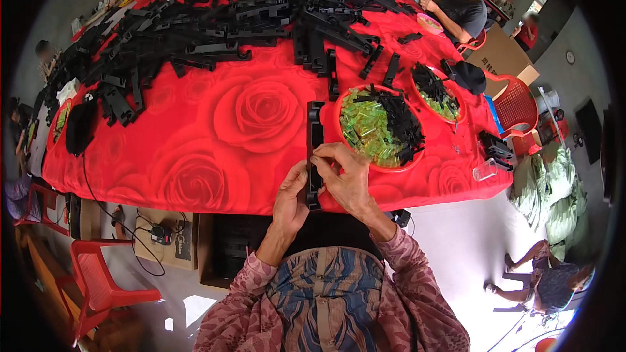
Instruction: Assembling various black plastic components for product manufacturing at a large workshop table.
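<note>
Here, both hands worked one long black plastic bracket point(315, 150) at the near edge of the desk point(215, 150).

The left hand point(291, 201) had its grip closed around the bracket's lower end, while the right hand point(345, 176) pinched its middle with bent fingers. The bracket lay upright along the red rose-patterned cloth, just beside a red bowl point(381, 167) of green clips and black pieces. A big heap of black brackets point(235, 19) covered the far side of the desk.

A red rose-print table point(215, 124) carries heaped black plastic parts point(228, 19) and two red bowls point(381, 166)
</note>
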Available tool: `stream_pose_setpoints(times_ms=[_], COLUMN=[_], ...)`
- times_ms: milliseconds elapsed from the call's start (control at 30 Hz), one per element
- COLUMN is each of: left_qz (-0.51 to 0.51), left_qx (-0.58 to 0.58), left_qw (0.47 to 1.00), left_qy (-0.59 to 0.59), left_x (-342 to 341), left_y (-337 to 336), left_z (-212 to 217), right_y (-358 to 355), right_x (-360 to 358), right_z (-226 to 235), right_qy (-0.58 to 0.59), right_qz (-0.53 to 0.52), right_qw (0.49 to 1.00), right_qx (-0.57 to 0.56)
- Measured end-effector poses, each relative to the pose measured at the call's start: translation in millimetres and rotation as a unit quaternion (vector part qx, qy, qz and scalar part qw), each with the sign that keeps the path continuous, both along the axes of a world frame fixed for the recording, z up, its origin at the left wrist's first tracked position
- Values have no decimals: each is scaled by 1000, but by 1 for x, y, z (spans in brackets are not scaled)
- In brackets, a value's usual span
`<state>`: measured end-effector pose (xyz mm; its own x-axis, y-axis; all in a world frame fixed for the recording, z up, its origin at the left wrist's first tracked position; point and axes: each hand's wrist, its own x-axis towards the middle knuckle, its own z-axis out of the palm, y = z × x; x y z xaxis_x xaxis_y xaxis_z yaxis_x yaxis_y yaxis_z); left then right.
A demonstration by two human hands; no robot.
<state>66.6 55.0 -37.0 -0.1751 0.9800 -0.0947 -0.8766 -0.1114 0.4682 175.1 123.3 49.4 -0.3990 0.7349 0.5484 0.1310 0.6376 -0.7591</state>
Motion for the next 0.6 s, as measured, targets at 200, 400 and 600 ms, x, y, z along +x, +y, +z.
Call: stream_pose_setpoints(times_ms=[200,400,600], left_qz=[14,10,-5], left_qx=[-25,-5,16], left_qw=[999,1000,1000], left_qy=[21,-8,-19], left_x=[0,-2,-2], left_y=[4,7,2], left_z=[6,3,-3], right_y=[2,5,3], right_x=[-5,-6,-6], right_z=[2,0,-3], right_qy=[-3,-24,-45], right_qz=[1,-1,-39], right_qw=[1000,997,982], right_qx=[22,69,181])
